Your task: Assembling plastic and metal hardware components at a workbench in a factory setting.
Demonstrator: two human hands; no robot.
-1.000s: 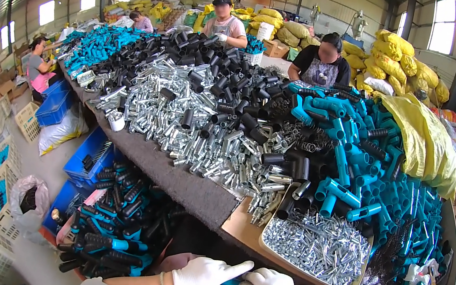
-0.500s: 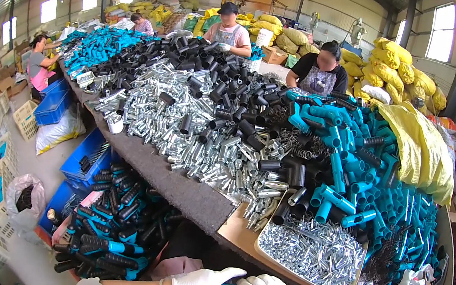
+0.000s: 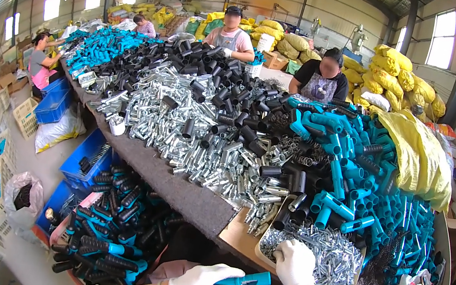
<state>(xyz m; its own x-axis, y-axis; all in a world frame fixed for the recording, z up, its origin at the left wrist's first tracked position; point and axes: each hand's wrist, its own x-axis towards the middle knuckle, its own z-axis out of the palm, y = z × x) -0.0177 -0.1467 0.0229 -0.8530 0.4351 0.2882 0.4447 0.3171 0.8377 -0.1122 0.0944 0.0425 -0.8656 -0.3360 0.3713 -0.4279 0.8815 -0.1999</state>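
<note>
My left hand point(image 3: 201, 284), in a white glove, is closed round a teal plastic handle housing point(image 3: 248, 280) with an opening in its side, low in front of me. My right hand point(image 3: 293, 264), gloved too, is at the left part of a shallow tray point(image 3: 362, 263) full of small silvery metal pins point(image 3: 328, 258). Its fingers are bent together and point down at the pins; what they pinch is hidden. Right of the tray lies a big heap of teal handle housings point(image 3: 350, 190). Shiny metal tubes point(image 3: 201, 162) are piled beyond my hands.
Black tubes point(image 3: 192, 66) are heaped farther back on the table. Below its edge point(image 3: 185, 192), at my left, are black-and-teal handles point(image 3: 109, 225) and a blue crate point(image 3: 83, 162). Co-workers stand around the far sides. Yellow sacks point(image 3: 391, 72) are stacked behind.
My hands were together over the teal housing. Now the right hand has moved up and right to the pin tray, while the left keeps hold of the housing, which shows more fully.
</note>
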